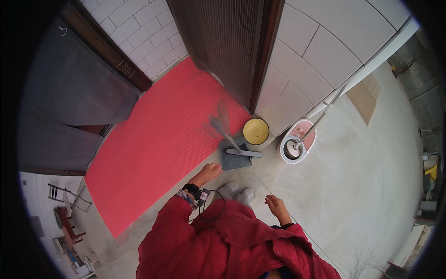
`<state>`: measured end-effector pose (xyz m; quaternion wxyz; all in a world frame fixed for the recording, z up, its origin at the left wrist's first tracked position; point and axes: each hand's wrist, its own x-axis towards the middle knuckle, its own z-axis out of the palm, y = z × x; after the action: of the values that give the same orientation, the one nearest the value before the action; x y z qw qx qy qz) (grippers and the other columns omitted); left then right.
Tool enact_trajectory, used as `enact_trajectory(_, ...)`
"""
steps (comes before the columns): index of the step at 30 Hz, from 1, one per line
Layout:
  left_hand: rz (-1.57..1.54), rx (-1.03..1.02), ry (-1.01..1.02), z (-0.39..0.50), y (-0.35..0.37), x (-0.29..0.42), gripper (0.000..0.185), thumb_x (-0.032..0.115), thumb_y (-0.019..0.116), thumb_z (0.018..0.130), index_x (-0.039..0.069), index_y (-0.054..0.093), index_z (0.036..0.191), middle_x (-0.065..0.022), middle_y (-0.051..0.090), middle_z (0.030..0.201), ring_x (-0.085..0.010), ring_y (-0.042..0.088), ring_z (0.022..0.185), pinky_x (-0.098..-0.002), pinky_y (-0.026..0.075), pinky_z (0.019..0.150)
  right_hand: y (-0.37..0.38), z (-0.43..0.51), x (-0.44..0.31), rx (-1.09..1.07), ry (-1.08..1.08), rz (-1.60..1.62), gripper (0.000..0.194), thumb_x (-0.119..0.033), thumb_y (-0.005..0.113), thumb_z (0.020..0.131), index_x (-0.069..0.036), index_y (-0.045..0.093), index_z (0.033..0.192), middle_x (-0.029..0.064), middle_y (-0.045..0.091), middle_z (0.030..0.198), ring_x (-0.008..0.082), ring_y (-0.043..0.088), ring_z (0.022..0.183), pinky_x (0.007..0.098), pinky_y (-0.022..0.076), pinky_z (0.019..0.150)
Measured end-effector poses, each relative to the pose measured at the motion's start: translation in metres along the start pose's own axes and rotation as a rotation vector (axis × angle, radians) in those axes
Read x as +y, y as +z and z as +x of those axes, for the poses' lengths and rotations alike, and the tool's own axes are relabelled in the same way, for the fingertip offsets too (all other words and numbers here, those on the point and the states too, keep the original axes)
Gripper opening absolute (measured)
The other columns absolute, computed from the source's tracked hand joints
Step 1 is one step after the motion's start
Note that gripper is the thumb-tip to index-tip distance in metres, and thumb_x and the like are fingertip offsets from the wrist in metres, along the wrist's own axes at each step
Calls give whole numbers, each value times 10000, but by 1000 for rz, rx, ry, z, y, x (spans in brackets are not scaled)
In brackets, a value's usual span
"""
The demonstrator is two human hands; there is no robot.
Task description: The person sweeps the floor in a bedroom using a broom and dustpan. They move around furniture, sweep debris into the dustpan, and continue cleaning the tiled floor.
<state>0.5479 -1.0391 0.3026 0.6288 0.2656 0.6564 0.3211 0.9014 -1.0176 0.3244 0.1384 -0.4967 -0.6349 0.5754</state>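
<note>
My left hand [209,172] is stretched forward, empty, with bent fingers close to the near left corner of a grey plastic dustpan [232,162]. The dustpan lies on the concrete floor at the edge of a red mat. Over it is a broom [245,153] with a narrow grey head; its handle is motion-blurred and leans toward the mat. Neither the broom nor the dustpan is in my grip. Lower and to the right, my right hand [277,206] hangs with nothing in it, its fingers loosely curled above the floor.
A yellow basin [256,131] stands beyond the dustpan, beside the tiled wall. Right of it, a pink mop bucket [309,132] holds a spin mop [315,122]. The red mat [163,139] runs between dark door curtains [80,83]. Cardboard [364,97] lies far right.
</note>
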Motion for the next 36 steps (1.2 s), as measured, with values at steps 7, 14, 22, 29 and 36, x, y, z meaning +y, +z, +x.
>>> enact_trajectory(7,-113,199,-57,-69,-29,-60,283,229,437,856,9,482,1028,-63,552,941,-134,532,776,-263,467,671,-5,37,-13,-133,-77,-122,215,-131,502,816,36,530,948,145,603,754,182,608,716,265,471,621)
enact_trajectory(14,-335,402,-50,-138,-76,-129,283,238,442,853,14,489,1021,-70,552,936,-139,537,758,-260,467,663,63,57,-19,-403,-116,-215,202,-127,522,797,19,540,936,129,608,729,178,606,693,264,470,612)
enact_trajectory(22,-633,599,2,-215,-148,-229,292,242,439,858,6,495,1021,-74,556,925,-137,545,746,-247,467,646,210,69,-93,-626,-287,-500,204,-174,512,798,-16,535,926,170,596,748,269,599,699,320,465,618)
enact_trajectory(29,-808,694,87,-270,-203,-262,335,254,458,846,-7,474,1055,-102,548,944,-176,560,764,-274,481,667,283,65,-161,-722,-327,-635,228,-231,473,806,-32,529,903,173,580,766,334,560,726,373,442,636)
enact_trajectory(36,-700,677,232,-270,-289,-232,269,198,426,870,-8,486,1032,-90,558,921,-145,551,769,-260,477,677,265,93,-231,-556,-342,-728,220,-225,467,802,-27,538,868,188,567,760,349,552,733,384,442,628)
